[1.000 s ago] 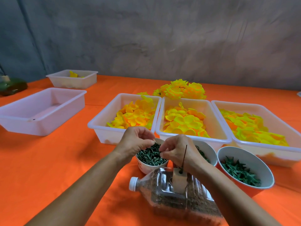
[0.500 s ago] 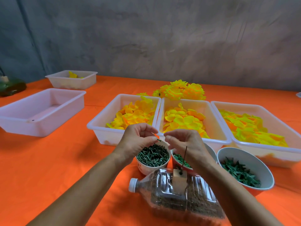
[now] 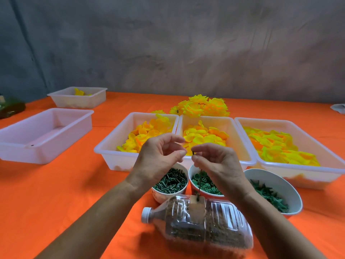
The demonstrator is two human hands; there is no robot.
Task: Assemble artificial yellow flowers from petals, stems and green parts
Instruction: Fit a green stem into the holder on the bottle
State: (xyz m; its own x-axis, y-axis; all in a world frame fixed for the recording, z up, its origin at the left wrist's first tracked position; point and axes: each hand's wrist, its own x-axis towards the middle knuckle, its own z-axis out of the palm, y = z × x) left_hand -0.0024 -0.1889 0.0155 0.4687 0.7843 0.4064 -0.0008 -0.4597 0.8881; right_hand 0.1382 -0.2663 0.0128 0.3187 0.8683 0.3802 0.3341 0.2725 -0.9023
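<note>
1. Both hands have been raised from the cups to before the white petal trays.
2. A small dark green part is pinched by the right hand.
3. The left hand fingers are curled, thumb and forefinger nearly meeting beside the part; whether they touch it cannot be told.

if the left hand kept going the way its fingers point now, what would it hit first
Most likely the right hand: the left hand points its fingers right, toward the small dark piece pinched there. Depth is unclear, but they look level.

Bright even light, soft shadows, wide-angle edge distortion.
</note>
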